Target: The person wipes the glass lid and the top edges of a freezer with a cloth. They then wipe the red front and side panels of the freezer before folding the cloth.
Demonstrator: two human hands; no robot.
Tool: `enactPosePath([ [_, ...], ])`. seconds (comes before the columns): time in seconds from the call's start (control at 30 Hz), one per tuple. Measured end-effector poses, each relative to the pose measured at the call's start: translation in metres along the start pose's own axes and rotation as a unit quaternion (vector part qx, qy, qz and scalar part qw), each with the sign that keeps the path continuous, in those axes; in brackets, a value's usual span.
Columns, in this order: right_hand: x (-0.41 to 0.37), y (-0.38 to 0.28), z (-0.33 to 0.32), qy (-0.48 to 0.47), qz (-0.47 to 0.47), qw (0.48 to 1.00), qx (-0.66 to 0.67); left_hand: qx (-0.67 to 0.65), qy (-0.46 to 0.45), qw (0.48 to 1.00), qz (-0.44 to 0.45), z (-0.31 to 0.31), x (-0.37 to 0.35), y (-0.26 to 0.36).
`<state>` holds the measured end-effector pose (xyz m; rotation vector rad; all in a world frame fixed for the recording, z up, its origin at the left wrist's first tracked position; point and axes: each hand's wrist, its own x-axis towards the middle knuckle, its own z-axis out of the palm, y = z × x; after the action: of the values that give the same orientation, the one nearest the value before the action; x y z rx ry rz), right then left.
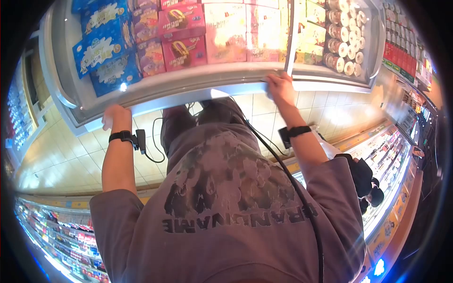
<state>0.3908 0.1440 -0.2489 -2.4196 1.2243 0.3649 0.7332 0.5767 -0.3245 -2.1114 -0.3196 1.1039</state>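
A chest freezer (170, 96) with a glass top stands in front of me. My left hand (117, 118) is at its front edge, near the left corner, with the fingers curled over the rim and partly hidden. Further right, my right hand (280, 89) has its fingers bent around the front edge, beside the lid's upright frame bar (292, 42). Under the glass lie blue packs (101, 49), purple boxes (151, 56), pink-red boxes (184, 52), pale pink boxes (226, 35) and a stack of round-ended, cone-like packs (347, 40).
Dark straps with small devices are on both wrists, and a black cable (283, 165) runs down my shirt. Lit shelves (61, 236) stand behind me, with more shelves (401, 42) beyond the freezer's right end. A pale tiled floor (61, 165) lies around my feet.
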Motion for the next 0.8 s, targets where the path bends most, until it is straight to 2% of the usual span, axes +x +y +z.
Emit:
enactPosePath([
  [0.03,0.009,0.029,-0.004,0.030,-0.027,0.999,-0.010,-0.051,-0.001,0.998,-0.029,-0.015,-0.021,-0.002],
  [0.1,0.013,0.029,-0.022,0.045,-0.037,0.998,-0.028,-0.047,-0.007,0.999,-0.008,-0.019,-0.020,-0.002],
  [0.17,0.008,0.027,-0.024,0.078,-0.066,0.994,-0.043,-0.047,-0.036,0.997,-0.055,-0.012,-0.007,0.002],
  [0.23,0.004,0.025,-0.014,0.131,-0.034,0.991,-0.016,-0.035,-0.040,0.998,-0.037,-0.019,-0.015,0.000],
  [0.33,0.011,0.030,-0.005,0.162,-0.009,0.987,0.017,0.007,-0.045,0.999,-0.003,-0.023,-0.026,-0.003],
  [0.37,0.019,0.031,-0.003,0.162,-0.017,0.986,0.016,-0.027,-0.045,0.998,-0.017,-0.018,-0.021,-0.002],
  [0.4,0.027,0.032,-0.002,0.188,0.012,0.980,0.069,-0.088,-0.043,0.994,-0.040,-0.012,-0.014,0.000],
  [0.43,0.037,0.032,-0.005,0.213,0.040,0.969,0.122,-0.197,-0.034,0.976,-0.081,-0.004,-0.006,0.002],
  [0.47,0.059,0.034,-0.006,0.238,0.077,0.962,0.108,-0.333,-0.019,0.933,-0.133,0.002,0.000,0.005],
  [0.5,0.086,0.032,-0.006,0.305,0.030,0.950,0.057,-0.474,0.000,0.859,-0.193,0.009,0.006,0.009],
  [0.53,0.109,0.004,-0.025,0.284,0.074,0.934,0.206,-0.589,0.024,0.770,-0.246,0.011,0.008,0.013],
  [0.57,0.138,-0.008,-0.041,0.258,0.122,0.948,0.140,-0.654,0.040,0.702,-0.279,0.012,0.009,0.015],
  [0.6,0.161,-0.026,-0.055,0.256,0.110,0.949,0.150,-0.697,0.054,0.645,-0.310,0.010,0.004,0.015],
  [0.63,0.190,-0.035,-0.063,0.235,0.094,0.957,0.144,-0.700,0.056,0.638,-0.316,-0.003,-0.007,0.009],
  [0.7,0.234,-0.053,-0.069,0.261,0.002,0.959,0.109,-0.780,0.059,0.506,-0.363,-0.038,-0.049,-0.004],
  [0.77,0.252,-0.088,-0.077,0.286,-0.028,0.956,0.064,-0.787,0.063,0.490,-0.369,-0.041,-0.050,-0.002],
  [0.8,0.276,-0.079,-0.060,0.297,-0.028,0.953,0.043,-0.788,0.065,0.489,-0.369,-0.039,-0.046,-0.002],
])
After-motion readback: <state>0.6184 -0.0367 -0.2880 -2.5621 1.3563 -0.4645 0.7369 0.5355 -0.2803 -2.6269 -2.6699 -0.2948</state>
